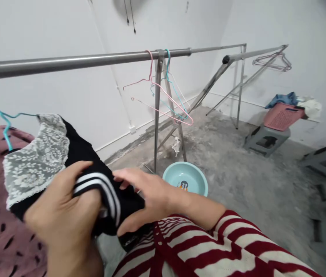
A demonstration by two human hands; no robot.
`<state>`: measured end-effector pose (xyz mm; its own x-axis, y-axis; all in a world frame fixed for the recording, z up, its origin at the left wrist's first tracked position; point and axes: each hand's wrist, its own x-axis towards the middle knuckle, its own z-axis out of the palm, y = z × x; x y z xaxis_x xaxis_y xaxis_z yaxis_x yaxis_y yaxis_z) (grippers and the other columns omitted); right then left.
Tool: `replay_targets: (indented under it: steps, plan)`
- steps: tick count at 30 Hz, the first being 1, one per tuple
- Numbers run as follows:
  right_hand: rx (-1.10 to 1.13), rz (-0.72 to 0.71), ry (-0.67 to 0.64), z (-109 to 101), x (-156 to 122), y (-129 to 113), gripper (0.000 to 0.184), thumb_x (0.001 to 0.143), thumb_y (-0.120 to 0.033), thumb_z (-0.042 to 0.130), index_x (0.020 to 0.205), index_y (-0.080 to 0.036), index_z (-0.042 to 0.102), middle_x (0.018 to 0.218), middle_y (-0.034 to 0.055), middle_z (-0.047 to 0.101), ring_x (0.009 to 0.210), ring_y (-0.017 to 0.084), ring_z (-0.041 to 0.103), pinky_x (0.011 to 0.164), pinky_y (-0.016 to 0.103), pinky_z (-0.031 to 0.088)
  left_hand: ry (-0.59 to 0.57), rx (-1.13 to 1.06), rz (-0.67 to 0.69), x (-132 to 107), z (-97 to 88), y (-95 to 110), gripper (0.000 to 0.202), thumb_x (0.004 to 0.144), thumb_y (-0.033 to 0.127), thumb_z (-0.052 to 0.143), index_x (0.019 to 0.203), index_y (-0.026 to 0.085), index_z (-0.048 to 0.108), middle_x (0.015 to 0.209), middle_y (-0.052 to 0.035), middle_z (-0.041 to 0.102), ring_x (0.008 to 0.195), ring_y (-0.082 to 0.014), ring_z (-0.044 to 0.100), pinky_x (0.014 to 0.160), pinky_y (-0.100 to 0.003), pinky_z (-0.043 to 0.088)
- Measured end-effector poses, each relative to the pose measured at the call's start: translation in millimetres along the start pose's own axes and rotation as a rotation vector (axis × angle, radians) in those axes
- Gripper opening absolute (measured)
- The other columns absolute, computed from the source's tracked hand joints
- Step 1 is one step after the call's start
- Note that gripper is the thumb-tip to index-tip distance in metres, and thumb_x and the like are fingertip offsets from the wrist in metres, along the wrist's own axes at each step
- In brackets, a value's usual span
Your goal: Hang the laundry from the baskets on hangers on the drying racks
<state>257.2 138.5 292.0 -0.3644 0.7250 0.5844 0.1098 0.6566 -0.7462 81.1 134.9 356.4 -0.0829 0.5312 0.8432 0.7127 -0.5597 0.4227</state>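
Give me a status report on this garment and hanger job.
Done, it seems: the teal wire hanger sits in the neck of the black lace-collared garment. In hand: the left hand and right hand hold the garment around its white-striped band. Left, apparently: the pink hanger hangs bare on the steel rail, and blue cloth lies on the pink basket.

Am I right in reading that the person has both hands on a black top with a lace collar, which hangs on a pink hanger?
Not quite: the hanger is teal, not pink, as the head view shows. The rest stands: the left hand and right hand are on the black top with its lace collar.
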Motion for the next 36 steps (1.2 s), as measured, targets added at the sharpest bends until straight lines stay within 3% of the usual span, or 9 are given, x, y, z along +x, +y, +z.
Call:
replay_targets:
  steps: [4,8,16,21,25,28,30,34,36]
  plan:
    - [-0.179,0.147,0.011,22,-3,37,0.065,0.074,-0.012,0.053,0.136,-0.022,0.037,0.128,0.0077,0.054,0.114,0.020,0.054,0.097,0.037,0.044,-0.010,0.164,0.116,-4,27.4,-6,0.041,0.070,0.005,0.054,0.103,0.025,0.067,0.095,0.0045,0.070,0.083,-0.0151,0.065,0.078,-0.026,0.050]
    - [-0.018,0.228,0.348,1,-2,59,0.026,0.074,-0.014,0.050,0.098,-0.020,0.058,0.096,0.0019,0.065,0.092,0.015,0.061,0.088,0.031,0.049,-0.005,0.258,0.163,-16,20.6,-32,0.034,0.071,0.007,0.056,0.099,0.024,0.067,0.086,0.0023,0.069,0.080,-0.0151,0.064,0.076,-0.027,0.051]
    - [0.211,0.066,0.294,-20,-11,5,0.017,0.073,-0.029,0.063,0.086,-0.020,0.060,0.070,-0.0012,0.060,0.057,0.009,0.052,0.053,0.020,0.044,-0.048,0.431,-0.226,-56,16.0,-83,0.027,0.073,0.020,0.055,0.096,0.016,0.068,0.090,-0.0083,0.066,0.090,-0.0236,0.061,0.078,-0.034,0.049]
    - [0.140,0.123,0.456,-31,-14,30,0.014,0.068,-0.020,0.063,0.082,-0.020,0.060,0.075,-0.0007,0.062,0.064,0.010,0.056,0.060,0.022,0.046,-0.185,0.003,-0.704,-69,14.1,-96,0.031,0.064,0.023,0.054,0.091,0.018,0.068,0.078,-0.0019,0.069,0.070,-0.0168,0.064,0.063,-0.025,0.050]
    - [0.052,0.267,0.546,-49,-25,58,0.013,0.068,-0.021,0.060,0.081,-0.020,0.061,0.073,-0.0016,0.061,0.064,0.011,0.056,0.061,0.023,0.046,-0.200,-0.012,-0.592,-71,7.8,-83,0.032,0.065,0.022,0.051,0.091,0.019,0.070,0.086,-0.0029,0.070,0.081,-0.0189,0.066,0.074,-0.028,0.052]
    - [-0.059,0.277,0.450,-56,-38,71,0.013,0.068,-0.021,0.060,0.081,-0.020,0.062,0.075,-0.0004,0.063,0.069,0.013,0.058,0.066,0.024,0.048,-0.018,0.142,-0.296,-64,0.3,-67,0.034,0.071,0.020,0.047,0.095,0.021,0.070,0.101,-0.0042,0.067,0.096,-0.0194,0.063,0.091,-0.032,0.047]
    - [-0.159,0.254,0.309,-60,-45,76,0.012,0.072,-0.021,0.060,0.083,-0.019,0.063,0.079,0.0013,0.065,0.074,0.015,0.061,0.070,0.026,0.048,0.030,0.145,-0.287,-57,-4.4,-58,0.033,0.072,0.021,0.048,0.097,0.021,0.069,0.099,-0.0038,0.068,0.093,-0.0185,0.064,0.089,-0.030,0.048]
    - [-0.412,0.151,-0.078,-86,-43,71,0.034,0.076,-0.028,0.064,0.109,-0.021,0.062,0.092,0.0047,0.066,0.082,0.017,0.062,0.076,0.029,0.050,-0.296,-0.063,-0.524,-45,-6.7,-40,0.027,0.067,0.024,0.052,0.088,0.021,0.070,0.080,0.0011,0.070,0.076,-0.0168,0.066,0.069,-0.024,0.051]
    - [-0.594,0.035,-0.030,-114,-27,60,0.052,0.076,-0.036,0.066,0.124,-0.021,0.054,0.109,0.0090,0.063,0.098,0.022,0.060,0.087,0.035,0.049,-0.481,-0.145,-0.569,-42,-1.3,-29,0.024,0.067,0.026,0.051,0.081,0.020,0.069,0.073,0.0021,0.070,0.072,-0.0167,0.065,0.063,-0.022,0.050]
